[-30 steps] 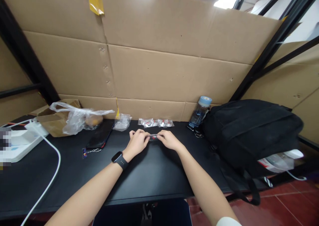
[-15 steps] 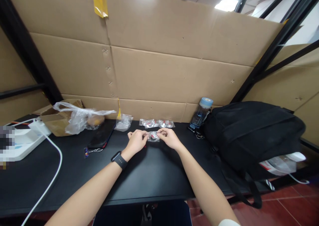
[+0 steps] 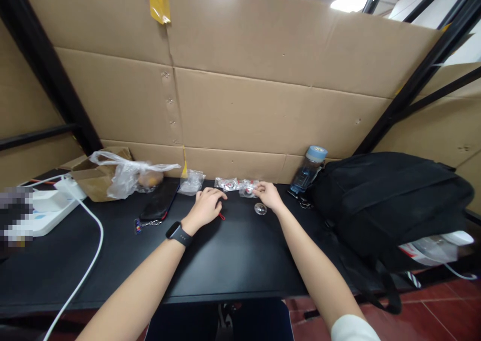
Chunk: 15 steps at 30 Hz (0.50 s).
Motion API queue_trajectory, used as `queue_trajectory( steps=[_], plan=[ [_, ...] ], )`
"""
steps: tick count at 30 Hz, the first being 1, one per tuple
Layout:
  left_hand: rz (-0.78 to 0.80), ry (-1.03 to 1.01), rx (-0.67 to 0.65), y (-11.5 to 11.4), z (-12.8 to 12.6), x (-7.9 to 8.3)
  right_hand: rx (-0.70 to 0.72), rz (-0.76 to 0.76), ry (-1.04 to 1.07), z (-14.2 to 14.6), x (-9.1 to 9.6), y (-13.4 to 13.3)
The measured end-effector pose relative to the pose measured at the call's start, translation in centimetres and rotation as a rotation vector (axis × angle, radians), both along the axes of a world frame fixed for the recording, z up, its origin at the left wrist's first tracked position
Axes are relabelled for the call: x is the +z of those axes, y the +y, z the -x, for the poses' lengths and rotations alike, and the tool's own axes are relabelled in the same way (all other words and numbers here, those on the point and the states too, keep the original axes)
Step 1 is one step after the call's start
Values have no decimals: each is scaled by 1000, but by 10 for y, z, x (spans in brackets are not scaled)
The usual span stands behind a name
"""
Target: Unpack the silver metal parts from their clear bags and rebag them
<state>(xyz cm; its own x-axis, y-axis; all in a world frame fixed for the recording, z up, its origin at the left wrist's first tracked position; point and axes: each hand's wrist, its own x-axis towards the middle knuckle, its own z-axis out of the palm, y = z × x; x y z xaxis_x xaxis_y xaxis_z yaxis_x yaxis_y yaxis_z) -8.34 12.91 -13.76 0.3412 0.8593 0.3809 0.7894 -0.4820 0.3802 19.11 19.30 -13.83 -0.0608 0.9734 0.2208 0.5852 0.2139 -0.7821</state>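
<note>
My right hand (image 3: pixel 267 194) pinches the edge of a small clear plastic packet (image 3: pixel 247 192) with a round piece and a bit of red inside. This packet lies at the right end of a row of similar clear packets (image 3: pixel 225 184) by the cardboard wall. Just below my right hand, a clear round disc (image 3: pixel 260 208) lies on the black table. My left hand (image 3: pixel 207 205), with a black watch on its wrist, hovers or rests over the table, fingers loosely apart and holding nothing. A small red loop (image 3: pixel 222 216) shows beside its thumb.
Crumpled clear bags (image 3: pixel 192 182), a black pouch (image 3: pixel 158 200) with a keychain, a tied plastic bag (image 3: pixel 126 178) and a white power strip (image 3: pixel 48 213) are on the left. A blue-capped bottle (image 3: pixel 306 170) and a black backpack (image 3: pixel 391 205) stand right.
My left hand has let go of the packet both hands held. My right hand has moved it right and back to the row. The clear disc now shows.
</note>
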Motion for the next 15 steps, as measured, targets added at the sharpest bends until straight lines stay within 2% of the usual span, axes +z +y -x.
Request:
queue_trajectory(
  steps=[3,5,9,13,15],
  plan=[
    [44,136,-220,2,14,1,-87,70,-88,-2,0,29],
    [65,181,-279,2,18,0,-102,90,-109,3,-2,44],
    [50,183,-254,-1,14,-3,-144,70,-161,19,-3,51],
    [30,168,-241,-4,7,-6,-214,-12,-344,23,7,37],
    [8,143,-236,-5,4,-5,-161,-36,-443,15,14,28]
  ],
)
